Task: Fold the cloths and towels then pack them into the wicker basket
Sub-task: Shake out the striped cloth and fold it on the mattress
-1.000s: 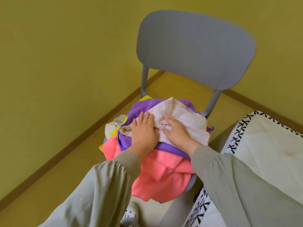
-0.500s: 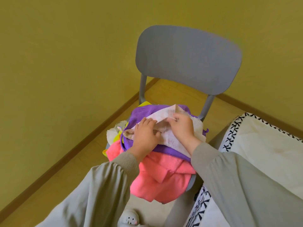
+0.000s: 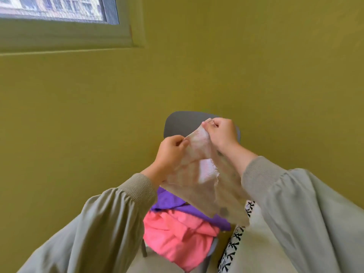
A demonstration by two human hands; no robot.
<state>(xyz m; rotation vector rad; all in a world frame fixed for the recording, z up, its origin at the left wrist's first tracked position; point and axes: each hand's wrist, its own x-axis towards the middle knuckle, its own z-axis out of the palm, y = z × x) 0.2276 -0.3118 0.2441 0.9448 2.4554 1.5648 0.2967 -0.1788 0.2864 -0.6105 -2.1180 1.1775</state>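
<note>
A pale pinkish-white cloth (image 3: 199, 170) hangs in the air in front of me, above the chair. My left hand (image 3: 170, 149) pinches its top edge on the left. My right hand (image 3: 220, 133) grips the same edge a little higher and to the right. The cloth droops down between my forearms. Below it a purple cloth (image 3: 171, 201) and a pink towel (image 3: 181, 239) lie heaped on the chair seat. No wicker basket is in view.
The grey chair's backrest (image 3: 181, 123) shows behind my hands, against an olive wall. A white cushion with a black stitched border (image 3: 234, 247) lies at the lower right. A window (image 3: 57, 8) sits at the upper left.
Both hands lifted the pale cloth off the pile and raised it in front of the chair back. The view tilted up, bringing the window into sight.
</note>
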